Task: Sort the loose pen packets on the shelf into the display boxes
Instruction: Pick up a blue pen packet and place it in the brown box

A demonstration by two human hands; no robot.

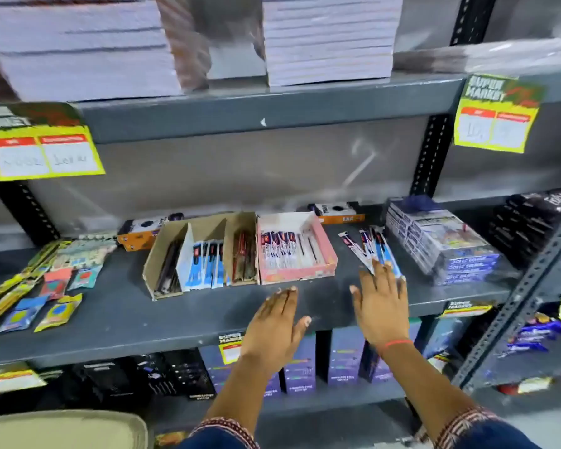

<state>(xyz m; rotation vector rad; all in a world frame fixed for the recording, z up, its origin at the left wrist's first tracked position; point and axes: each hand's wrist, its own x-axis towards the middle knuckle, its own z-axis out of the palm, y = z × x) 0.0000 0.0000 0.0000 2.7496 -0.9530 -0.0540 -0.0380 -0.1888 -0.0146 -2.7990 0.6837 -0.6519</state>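
Observation:
Several loose pen packets [368,249] lie fanned on the grey shelf [127,312], to the right of a pink display box [329,254] that holds more packets. Left of it stands a brown cardboard display box [153,257] with three compartments of pens, the middle one filled with blue packets. My right hand [381,303] is flat and open, its fingertips resting on the near ends of the loose packets. My left hand [277,322] hovers open over the shelf's front edge, below the pink box, holding nothing.
Stacked wrapped packs [441,244] sit at the right of the shelf. Small colourful packets [49,296] lie at the left. Orange boxes [136,236] stand behind the display boxes. Paper reams [327,37] fill the shelf above. Yellow price tags [496,115] hang from the shelf edge.

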